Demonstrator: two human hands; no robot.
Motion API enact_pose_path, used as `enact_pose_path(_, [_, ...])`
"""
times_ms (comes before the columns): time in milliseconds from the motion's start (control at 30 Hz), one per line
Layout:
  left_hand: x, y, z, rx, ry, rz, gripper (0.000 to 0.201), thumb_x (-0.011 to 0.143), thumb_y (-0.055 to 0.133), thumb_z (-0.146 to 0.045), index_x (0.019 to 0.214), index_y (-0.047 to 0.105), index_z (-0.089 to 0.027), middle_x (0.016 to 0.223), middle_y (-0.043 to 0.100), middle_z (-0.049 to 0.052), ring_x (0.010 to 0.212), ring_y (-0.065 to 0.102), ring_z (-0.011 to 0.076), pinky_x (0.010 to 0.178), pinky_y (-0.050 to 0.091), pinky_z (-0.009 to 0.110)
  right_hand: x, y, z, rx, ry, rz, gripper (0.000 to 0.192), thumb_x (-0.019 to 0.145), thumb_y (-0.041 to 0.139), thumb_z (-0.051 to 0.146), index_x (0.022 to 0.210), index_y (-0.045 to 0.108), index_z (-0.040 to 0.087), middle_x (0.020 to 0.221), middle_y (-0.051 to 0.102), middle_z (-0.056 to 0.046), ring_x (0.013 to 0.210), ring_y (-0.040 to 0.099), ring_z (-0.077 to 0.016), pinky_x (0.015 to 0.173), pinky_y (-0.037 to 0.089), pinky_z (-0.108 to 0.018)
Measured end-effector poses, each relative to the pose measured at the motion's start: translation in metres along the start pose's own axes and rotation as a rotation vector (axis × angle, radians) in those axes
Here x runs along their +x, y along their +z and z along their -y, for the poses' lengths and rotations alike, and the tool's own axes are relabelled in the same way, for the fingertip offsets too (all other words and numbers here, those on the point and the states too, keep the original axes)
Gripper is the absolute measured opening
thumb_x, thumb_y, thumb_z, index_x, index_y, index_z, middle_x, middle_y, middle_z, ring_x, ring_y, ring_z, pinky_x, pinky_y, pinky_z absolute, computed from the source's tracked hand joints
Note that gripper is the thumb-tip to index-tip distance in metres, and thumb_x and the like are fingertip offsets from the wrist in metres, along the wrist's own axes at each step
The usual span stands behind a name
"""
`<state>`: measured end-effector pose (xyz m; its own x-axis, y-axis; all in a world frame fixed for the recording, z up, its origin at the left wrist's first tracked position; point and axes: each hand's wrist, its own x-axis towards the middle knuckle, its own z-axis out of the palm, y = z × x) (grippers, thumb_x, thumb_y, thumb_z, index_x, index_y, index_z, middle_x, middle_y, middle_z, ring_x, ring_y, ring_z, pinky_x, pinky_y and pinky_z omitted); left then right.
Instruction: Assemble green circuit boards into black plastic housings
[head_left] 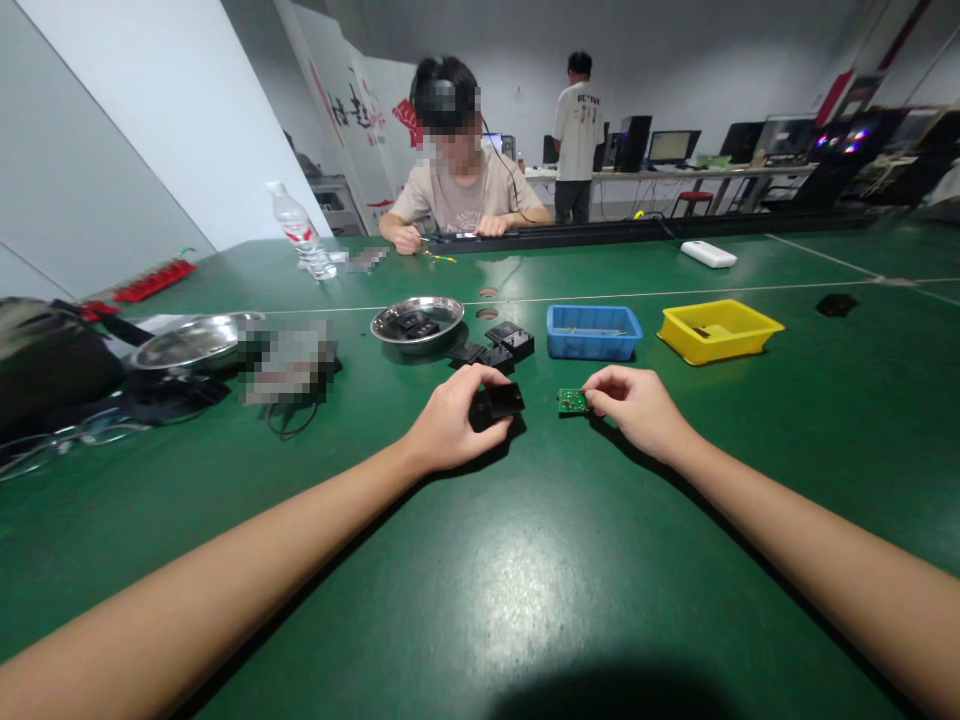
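Fingers of left hand [450,425] grip a black casing [496,405], right hand [637,405] pinches a green board [573,401], black parts [495,348] just beyond

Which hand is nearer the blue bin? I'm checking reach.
Right. The right hand, holding a green board, lies just below the blue bin; the left hand, gripping a black part, sits farther left.

Two bare forearms, no sleeves, watch or rings visible, ending in ungloved left hand [448,425] and right hand [637,405].
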<state>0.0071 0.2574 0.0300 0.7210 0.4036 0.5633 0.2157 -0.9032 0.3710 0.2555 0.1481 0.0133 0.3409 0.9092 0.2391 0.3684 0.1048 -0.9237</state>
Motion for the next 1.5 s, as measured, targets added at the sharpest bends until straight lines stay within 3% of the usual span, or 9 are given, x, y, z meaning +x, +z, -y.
enact_pose_path(200, [0.002, 0.001, 0.001, 0.028, 0.081, -0.02, 0.021, 0.084, 0.065, -0.023, 0.103, 0.058, -0.017, 0.102, 0.066, 0.007, 0.094, 0.065, 0.0188, 0.086, 0.055, 0.033, -0.002, -0.005, -0.003, -0.199, -0.128, 0.023, 0.014, 0.075, 0.062, 0.031, 0.076, 0.071, 0.019, 0.073, 0.073, -0.003, 0.068, 0.067, -0.019, 0.068, 0.051, -0.032])
enact_pose_path(533, [0.0, 0.002, 0.003, 0.028, 0.096, -0.008, 0.028, 0.087, 0.067, -0.025, 0.112, 0.059, -0.015, 0.113, 0.07, 0.01, 0.104, 0.068, 0.021, 0.094, 0.056, 0.036, -0.001, -0.009, -0.002, -0.401, -0.298, 0.036, 0.01, 0.079, 0.063, 0.018, 0.078, 0.073, 0.019, 0.071, 0.075, -0.002, 0.063, 0.068, -0.0164, 0.065, 0.051, -0.029])
enact_pose_path(900, [-0.001, 0.003, 0.004, 0.03, 0.02, 0.043, 0.031, 0.086, 0.068, -0.028, 0.113, 0.06, -0.017, 0.108, 0.073, 0.008, 0.099, 0.07, 0.0213, 0.089, 0.057, 0.036, 0.001, -0.014, -0.001, -0.529, -0.286, 0.009, 0.008, 0.08, 0.067, 0.019, 0.078, 0.075, 0.02, 0.075, 0.078, -0.003, 0.065, 0.07, -0.0179, 0.067, 0.053, -0.029])
enact_pose_path(1267, [0.0, 0.004, 0.005, 0.041, 0.038, 0.052, 0.03, 0.086, 0.071, -0.032, 0.111, 0.064, -0.017, 0.106, 0.073, 0.007, 0.097, 0.07, 0.021, 0.089, 0.056, 0.036, 0.003, -0.016, 0.002, -0.714, -0.286, 0.03, 0.014, 0.083, 0.063, 0.018, 0.074, 0.074, 0.019, 0.077, 0.077, -0.005, 0.069, 0.068, -0.0192, 0.071, 0.049, -0.03])
enact_pose_path(1500, [0.001, 0.003, 0.001, 0.043, 0.025, 0.093, 0.029, 0.086, 0.071, -0.034, 0.109, 0.064, -0.018, 0.103, 0.073, 0.006, 0.094, 0.07, 0.0208, 0.089, 0.057, 0.037, -0.002, -0.014, 0.004, -0.564, -0.319, 0.0, 0.015, 0.083, 0.061, 0.022, 0.073, 0.072, 0.02, 0.07, 0.074, -0.002, 0.062, 0.065, -0.017, 0.065, 0.048, -0.028])
